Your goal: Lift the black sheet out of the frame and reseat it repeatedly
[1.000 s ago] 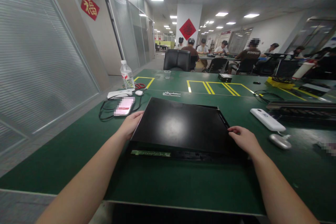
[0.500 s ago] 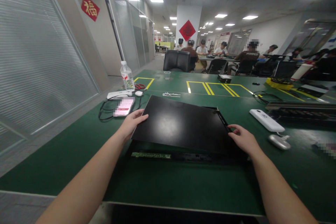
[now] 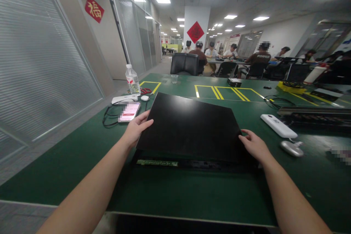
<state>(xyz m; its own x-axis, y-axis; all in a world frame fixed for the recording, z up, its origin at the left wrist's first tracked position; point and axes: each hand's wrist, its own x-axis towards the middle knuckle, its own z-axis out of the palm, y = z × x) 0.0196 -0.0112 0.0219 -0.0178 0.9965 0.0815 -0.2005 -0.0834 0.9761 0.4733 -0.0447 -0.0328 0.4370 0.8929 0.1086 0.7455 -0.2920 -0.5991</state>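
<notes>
A thin black display panel (image 3: 189,126) is held tilted above the table between my two hands. My left hand (image 3: 139,128) grips its left edge, thumb on the front face and fingers behind. At the right edge, my right hand (image 3: 253,144) pinches the panel between thumb and fingers. Beneath it lies a black frame (image 3: 214,165), mostly covered by the panel. A green circuit board (image 3: 157,163) shows along the frame's near side.
On the left stand a water bottle (image 3: 133,80), a phone (image 3: 129,112) with a cable, and red-handled scissors (image 3: 146,90). To the right are a white power bank (image 3: 278,125) and a silver mouse-shaped device (image 3: 292,148). Several people sit at tables behind.
The panel's far edge has risen and its tilt has changed, covering the frame's far right corner and the white piece behind it. Both hands keep their grip.
</notes>
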